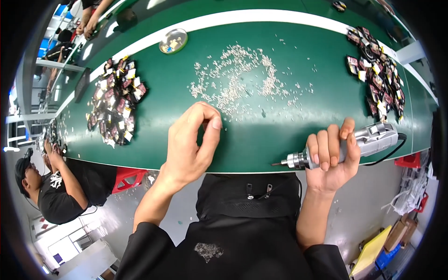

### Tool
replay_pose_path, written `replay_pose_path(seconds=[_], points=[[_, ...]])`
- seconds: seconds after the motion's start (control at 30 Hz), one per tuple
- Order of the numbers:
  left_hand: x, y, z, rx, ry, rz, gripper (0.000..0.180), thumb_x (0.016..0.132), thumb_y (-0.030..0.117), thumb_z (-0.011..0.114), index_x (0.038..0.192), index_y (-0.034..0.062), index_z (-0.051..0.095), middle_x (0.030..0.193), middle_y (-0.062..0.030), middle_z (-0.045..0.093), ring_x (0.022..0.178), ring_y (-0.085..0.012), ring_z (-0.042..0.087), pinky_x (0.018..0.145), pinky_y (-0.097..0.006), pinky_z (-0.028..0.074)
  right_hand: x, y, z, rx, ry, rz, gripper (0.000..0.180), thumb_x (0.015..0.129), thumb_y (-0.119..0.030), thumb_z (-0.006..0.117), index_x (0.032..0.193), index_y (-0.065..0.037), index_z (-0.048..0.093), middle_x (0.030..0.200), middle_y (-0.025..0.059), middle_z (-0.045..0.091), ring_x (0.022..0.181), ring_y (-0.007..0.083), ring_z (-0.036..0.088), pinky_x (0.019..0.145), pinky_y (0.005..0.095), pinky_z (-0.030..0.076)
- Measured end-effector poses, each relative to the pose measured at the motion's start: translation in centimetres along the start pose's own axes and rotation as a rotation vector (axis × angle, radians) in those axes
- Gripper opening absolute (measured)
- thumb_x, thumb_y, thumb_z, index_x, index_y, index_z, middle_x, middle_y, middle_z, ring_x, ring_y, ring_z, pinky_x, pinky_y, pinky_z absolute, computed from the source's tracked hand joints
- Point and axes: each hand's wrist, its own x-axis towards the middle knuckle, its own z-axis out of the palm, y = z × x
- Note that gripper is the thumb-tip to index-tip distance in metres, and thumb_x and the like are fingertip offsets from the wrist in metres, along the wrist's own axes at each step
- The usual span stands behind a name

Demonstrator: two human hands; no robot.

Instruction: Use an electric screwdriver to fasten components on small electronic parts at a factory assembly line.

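My left hand (192,142) hovers over the near edge of the table, thumb and forefinger pressed together in a pinch. Whatever may be between those fingertips is too small to make out. Just beyond it, tiny silvery screw-like pieces (238,81) lie scattered over the green tabletop. In my right hand (332,156) rests a grey electric screwdriver (375,135), its bit pointing left and a black cord running from its back end. The fingers are curled round its body near the metal chuck.
Heaps of small dark parts with white and yellow tags lie at left (114,100) and right (378,74). A round metal dish (173,41) with yellowish bits stands at the back. A seated co-worker (58,186) is at far left, beside a red stool (128,179).
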Motion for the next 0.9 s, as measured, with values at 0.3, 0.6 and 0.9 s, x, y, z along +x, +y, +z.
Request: replay_pose_path(seconds=[0.3, 0.6, 0.9], points=[[-2.9, 2.5, 5.1, -1.018, -0.048, -0.259, 0.003, 0.086, -0.004, 0.057, 0.087, -0.0070, 0.057, 0.087, -0.0128, 0.059, 0.074, -0.0128, 0.056, 0.063, -0.022, 0.045, 0.1, -1.0, 4.3, 0.064, -0.078, -0.183, 0.015, 0.092, -0.019, 0.048, 0.086, -0.005, 0.049, 0.050, -0.0032, 0.037, 0.039, 0.0066, 0.036, 0.046, 0.0238, 0.035], [-3.3, 2.7, 5.6, -1.097, -0.059, -0.343, 0.004, 0.086, -0.002, 0.057, 0.084, -0.0063, 0.057, 0.082, -0.0115, 0.059, 0.070, -0.0105, 0.054, 0.061, -0.022, 0.044, -0.2, -0.2, 4.1, 0.019, -0.066, -0.185, 0.015, 0.093, -0.020, 0.048, 0.087, -0.006, 0.050, 0.050, -0.0038, 0.037, 0.038, 0.0060, 0.035, 0.045, 0.0236, 0.035], [-2.4, 2.8, 5.9, -0.439, -0.027, 0.036, 0.005, 0.077, -0.010, 0.060, 0.079, -0.0078, 0.056, 0.077, -0.0169, 0.060, 0.066, -0.0198, 0.055, 0.061, -0.028, 0.044, 0.0, -0.5, 3.2, -0.014, -0.068, -0.184, 0.015, 0.093, -0.019, 0.047, 0.089, -0.005, 0.050, 0.051, -0.0036, 0.037, 0.039, 0.0058, 0.035, 0.045, 0.0226, 0.034]])
